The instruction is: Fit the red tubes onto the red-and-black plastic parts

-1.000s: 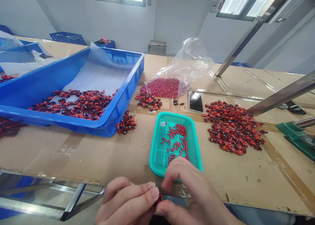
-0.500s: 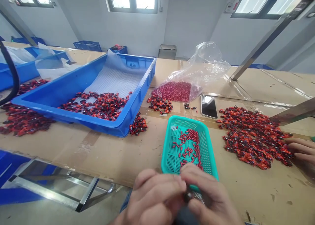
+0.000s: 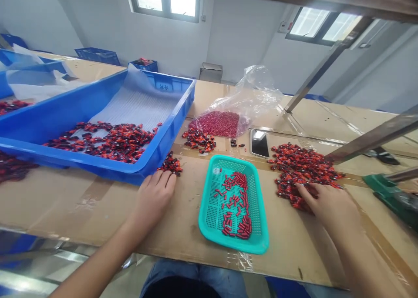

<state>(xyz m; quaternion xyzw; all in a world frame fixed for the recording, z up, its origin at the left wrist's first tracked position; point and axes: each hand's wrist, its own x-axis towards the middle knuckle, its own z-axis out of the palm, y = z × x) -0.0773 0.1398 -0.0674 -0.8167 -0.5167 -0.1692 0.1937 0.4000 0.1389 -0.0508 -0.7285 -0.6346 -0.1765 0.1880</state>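
My left hand (image 3: 154, 199) lies flat on the cardboard-covered table, fingers stretched out, their tips at a small heap of red and black parts (image 3: 170, 164) beside the big blue bin (image 3: 156, 145). My right hand (image 3: 328, 204) rests with fingers spread on the near edge of a large pile of red and black parts (image 3: 302, 169). Between the hands sits a teal mesh tray (image 3: 214, 211) holding several small red tubes (image 3: 237, 202). I cannot see anything gripped in either hand.
The blue bin holds more red and black parts (image 3: 104, 140) on a plastic sheet. A clear bag of red tubes (image 3: 219, 123), another small heap (image 3: 199, 139) and a phone (image 3: 260, 144) lie behind the tray. A green tool (image 3: 392, 195) and metal bars stand at right.
Both hands were pinched together over a small part at the table's near edge. They have since parted: the left went to the small heap, the right to the large pile.
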